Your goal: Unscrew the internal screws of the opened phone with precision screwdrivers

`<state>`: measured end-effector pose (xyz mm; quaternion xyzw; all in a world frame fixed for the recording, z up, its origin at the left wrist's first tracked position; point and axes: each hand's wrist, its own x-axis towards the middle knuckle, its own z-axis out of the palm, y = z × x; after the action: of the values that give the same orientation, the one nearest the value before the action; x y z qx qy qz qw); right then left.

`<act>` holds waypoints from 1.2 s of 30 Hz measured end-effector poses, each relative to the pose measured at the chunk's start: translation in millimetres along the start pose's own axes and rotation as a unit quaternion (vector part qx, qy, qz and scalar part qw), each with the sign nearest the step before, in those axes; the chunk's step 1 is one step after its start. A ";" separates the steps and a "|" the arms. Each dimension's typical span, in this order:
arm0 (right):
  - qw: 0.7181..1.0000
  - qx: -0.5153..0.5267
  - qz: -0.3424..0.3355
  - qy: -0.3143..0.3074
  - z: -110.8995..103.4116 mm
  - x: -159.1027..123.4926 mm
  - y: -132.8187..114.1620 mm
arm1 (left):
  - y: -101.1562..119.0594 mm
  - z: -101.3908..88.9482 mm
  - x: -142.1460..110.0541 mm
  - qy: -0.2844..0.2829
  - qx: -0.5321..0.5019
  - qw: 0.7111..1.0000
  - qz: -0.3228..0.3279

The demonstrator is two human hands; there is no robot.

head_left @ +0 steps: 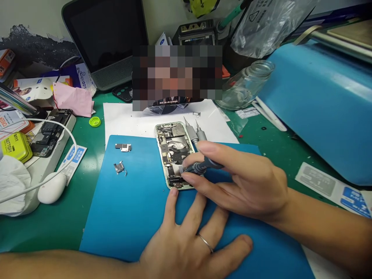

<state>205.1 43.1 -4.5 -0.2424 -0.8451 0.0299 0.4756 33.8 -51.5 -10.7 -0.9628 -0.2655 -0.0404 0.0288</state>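
An opened phone [171, 149] with its insides showing lies on a blue work mat [128, 201]. My right hand [241, 178] is closed round a grey screwdriver [197, 167], its tip at the phone's lower part. My left hand [194, 240] lies flat on the mat with fingers spread, the forefinger tip touching the phone's bottom edge; a ring sits on one finger. Two more grey screwdrivers [197, 133] lie beside the phone's right edge. Two small metal parts [123, 147] [119, 167] rest on the mat to the left.
A white paper sheet [130, 120] lies under the mat's far end. A glass jar [247, 85] and a big blue roll [319, 104] stand at right. At left are a circuit board [49, 131], a white mouse [52, 188], a yellow tin [16, 146] and a green cap [94, 121]. A dark monitor [104, 38] stands behind.
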 end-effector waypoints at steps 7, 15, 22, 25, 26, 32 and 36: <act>0.998 0.049 0.031 0.018 -4.6 -5.5 -2.7 | 0.3 1.3 0.5 -0.006 -0.012 1.000 0.003; 0.984 0.130 0.118 0.042 -3.9 -13.7 -3.6 | -2.2 -6.3 1.9 -0.028 -0.029 0.999 0.005; 0.972 0.190 0.136 0.021 4.9 -9.8 -6.8 | 6.0 -11.1 -1.3 -0.025 0.015 1.000 0.006; 0.966 0.218 0.140 0.010 7.7 -7.1 -10.6 | 9.8 -9.2 -3.0 0.007 0.036 0.999 -0.006; 0.963 0.230 0.143 0.010 8.5 -6.4 -11.7 | 10.8 -8.0 -3.6 0.018 0.044 0.999 -0.012; 0.947 0.282 0.152 0.013 12.4 -6.1 -15.1 | 15.4 -3.2 -6.8 0.043 0.069 0.996 -0.025; 0.936 0.308 0.167 -0.019 14.4 -7.1 -17.1 | 15.6 -5.8 -6.4 0.015 0.046 0.999 -0.019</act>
<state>189.8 27.5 -13.2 -0.2213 -0.7506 0.3721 0.4991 36.0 -68.6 -6.0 -0.9545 -0.2849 -0.0432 0.0768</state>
